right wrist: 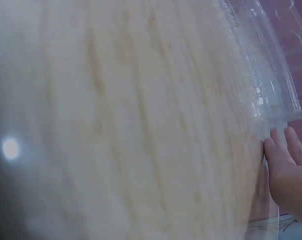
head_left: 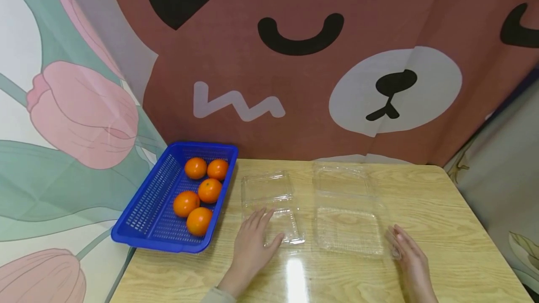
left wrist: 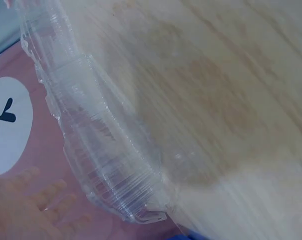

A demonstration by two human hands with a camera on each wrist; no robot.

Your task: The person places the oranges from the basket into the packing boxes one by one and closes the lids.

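Two clear plastic clamshell boxes lie unfolded side by side on the table. Over the near left side of the left clamshell box point(head_left: 267, 188), my left hand point(head_left: 254, 243) is spread, fingers extended and thumb apart. My right hand point(head_left: 411, 257) is on edge just right of the right clamshell box point(head_left: 348, 228), fingers mostly straight and pointing away from me. In the left wrist view, the spread left hand point(left wrist: 33, 205) appears beside a clear clamshell box point(left wrist: 108, 145). The right wrist view has the right hand point(right wrist: 289, 172) with extended fingers near the box's edge point(right wrist: 260, 75).
A blue plastic basket point(head_left: 162, 245) stands left of the boxes, with several oranges point(head_left: 210, 191) inside. The wooden table point(head_left: 446, 228) ends at the back against a curtain point(head_left: 303, 106) with a bear print. Another printed curtain point(head_left: 80, 116) hangs on the left.
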